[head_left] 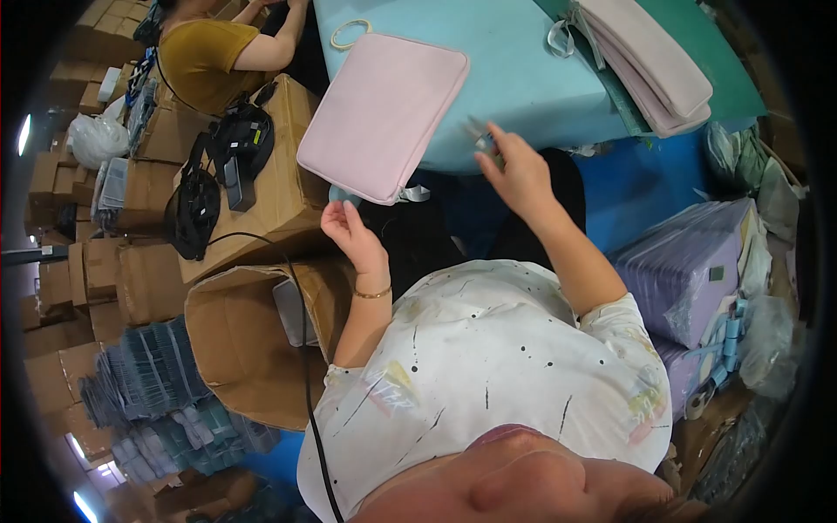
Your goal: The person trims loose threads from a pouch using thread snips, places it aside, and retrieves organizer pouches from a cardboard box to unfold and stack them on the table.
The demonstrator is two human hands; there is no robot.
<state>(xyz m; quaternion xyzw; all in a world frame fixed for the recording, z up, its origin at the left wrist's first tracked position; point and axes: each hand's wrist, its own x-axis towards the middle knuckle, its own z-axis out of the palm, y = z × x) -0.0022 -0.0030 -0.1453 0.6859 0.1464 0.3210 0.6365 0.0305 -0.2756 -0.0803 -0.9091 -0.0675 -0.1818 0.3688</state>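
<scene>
A pale pink zip sleeve [384, 118] lies at an angle across the near left edge of the light blue table, its lower corner over the edge. Just below that corner is my left hand [356, 240], palm turned up and fingers curled together beside a small blue-grey piece [343, 195]. What the fingertips hold, if anything, is not clear. Right of the sleeve, my right hand [521, 179] is closed around small thread snips [481, 138], whose blades are blurred. A silvery strip [414, 193] hangs by the sleeve's lower edge.
More pink sleeves [654, 65] are stacked on a green mat [732, 78] at right. A yellow ring [350, 34] lies on the table [532, 61]. At left are an open carton [235, 349], black bags [244, 131] on a box, and a person in a mustard top [200, 61]. Wrapped purple goods [684, 270] stand right.
</scene>
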